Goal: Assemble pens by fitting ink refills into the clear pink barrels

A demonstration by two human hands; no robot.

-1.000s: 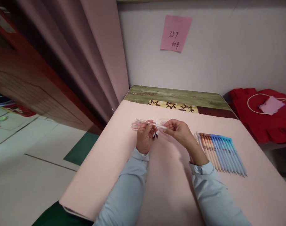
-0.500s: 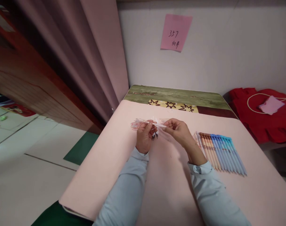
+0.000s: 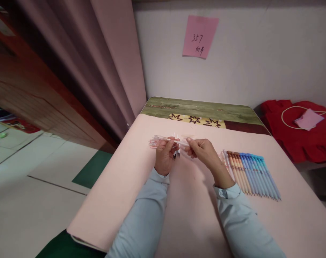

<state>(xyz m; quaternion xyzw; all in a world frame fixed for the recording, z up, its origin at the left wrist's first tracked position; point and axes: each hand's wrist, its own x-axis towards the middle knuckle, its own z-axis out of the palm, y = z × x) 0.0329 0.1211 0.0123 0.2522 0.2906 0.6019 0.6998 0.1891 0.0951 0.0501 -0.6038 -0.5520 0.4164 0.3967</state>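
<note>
Probably light, stiff and a little slick, the slim pen (image 3: 182, 143) should suit a fingertip pinch along its barrel. Whitish and partly clear, it is held nearly level above the desk (image 3: 111, 200): the grip of the left hand (image 3: 164, 156) clasps its middle, and that of the right hand (image 3: 204, 150) pinches its right end.

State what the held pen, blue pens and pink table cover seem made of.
Held pen: probably clear, glossy plastic; it looks translucent. Blue pens: likely smooth plastic, given their matching barrels. Pink table cover: matte, no glare; vinyl or fabric, unclear.
</note>
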